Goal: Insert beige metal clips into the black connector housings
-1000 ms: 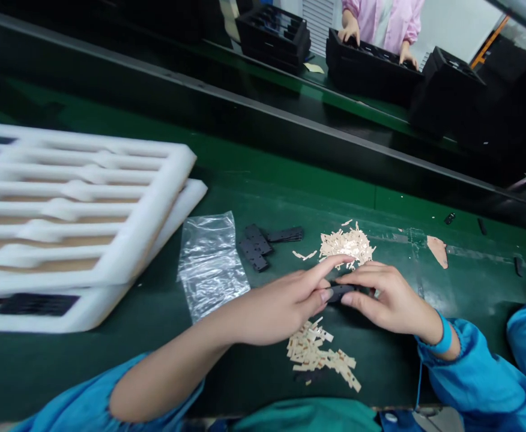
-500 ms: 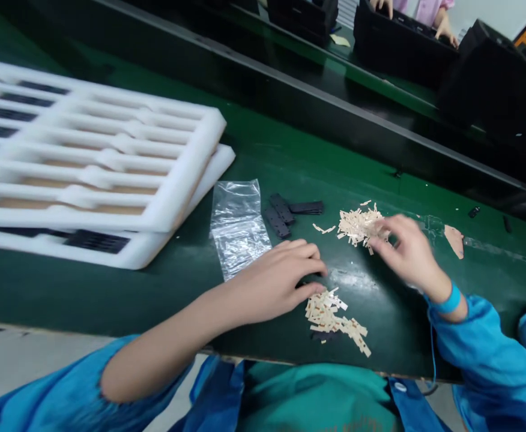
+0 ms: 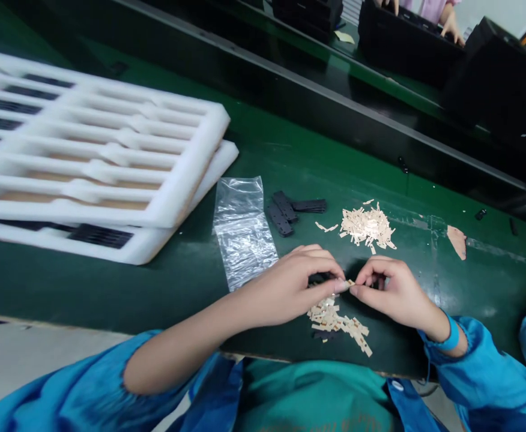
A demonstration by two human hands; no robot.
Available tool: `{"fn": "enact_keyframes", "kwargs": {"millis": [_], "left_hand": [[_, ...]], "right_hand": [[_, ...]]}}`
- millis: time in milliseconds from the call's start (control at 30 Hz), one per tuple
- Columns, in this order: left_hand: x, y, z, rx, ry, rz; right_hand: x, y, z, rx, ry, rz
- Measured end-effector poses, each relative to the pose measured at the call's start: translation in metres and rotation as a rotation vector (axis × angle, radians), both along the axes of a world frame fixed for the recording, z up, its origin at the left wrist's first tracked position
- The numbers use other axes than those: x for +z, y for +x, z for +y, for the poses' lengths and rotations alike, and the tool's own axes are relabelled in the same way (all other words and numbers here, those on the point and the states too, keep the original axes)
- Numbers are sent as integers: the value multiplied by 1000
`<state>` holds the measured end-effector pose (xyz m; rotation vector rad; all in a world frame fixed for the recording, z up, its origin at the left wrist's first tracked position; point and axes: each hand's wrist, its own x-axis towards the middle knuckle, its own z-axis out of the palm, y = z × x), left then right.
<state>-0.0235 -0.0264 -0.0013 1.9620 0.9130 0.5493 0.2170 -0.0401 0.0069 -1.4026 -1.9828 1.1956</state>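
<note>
My left hand [image 3: 296, 285] and my right hand [image 3: 391, 291] meet fingertip to fingertip over the green table [image 3: 164, 282], both pinched on a small tan strip [image 3: 349, 283] between them. A small black part [image 3: 319, 278] shows under my left fingers. Right below the hands lies a pile of tan strips [image 3: 337, 321]. A second pile of tan strips [image 3: 366, 226] lies beyond the hands. Several black flat parts [image 3: 290, 211] lie farther left, beside a clear plastic bag [image 3: 242, 231].
Two stacked white foam trays [image 3: 110, 174] with long slots fill the left of the table. A dark conveyor rail [image 3: 317, 114] runs behind. Across it another person's hands [image 3: 452, 27] rest on black trays [image 3: 402, 39]. A tan scrap [image 3: 457, 241] lies at right.
My right hand went out to the far strip pile and came back to meet my left hand, pinching a tan strip. The view shifted down and left.
</note>
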Motion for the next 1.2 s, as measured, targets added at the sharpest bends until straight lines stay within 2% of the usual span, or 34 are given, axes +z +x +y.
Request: {"fn": "enact_keyframes", "kwargs": {"millis": [133,300,400,467,567,600,667,767,967,1200], "left_hand": [[16,14,20,90,-92,-184],[30,22,45,60,-87,-222],[27,27,51,109,-64,-246],[20,32,50,202,-11,-266],[8,36,48,389,222,-288],[4,37,47,410,326,-293],[-1,36,45,356,480,-296],[-3,34,43,226,503,-272],[-4,34,40,226,465,-166],[-6,33,37,182,582,-1]], "right_hand": [[14,-1,12,-95,-34,145],[24,5,32,-43,-67,251],[23,5,40,-46,-21,338],[19,3,43,-69,5,366],[9,1,46,-133,75,354],[6,1,47,-153,106,337],[2,1,48,-174,160,303],[1,1,49,-170,213,270],[4,-3,46,-160,280,210],[5,-5,44,-144,333,164]]}}
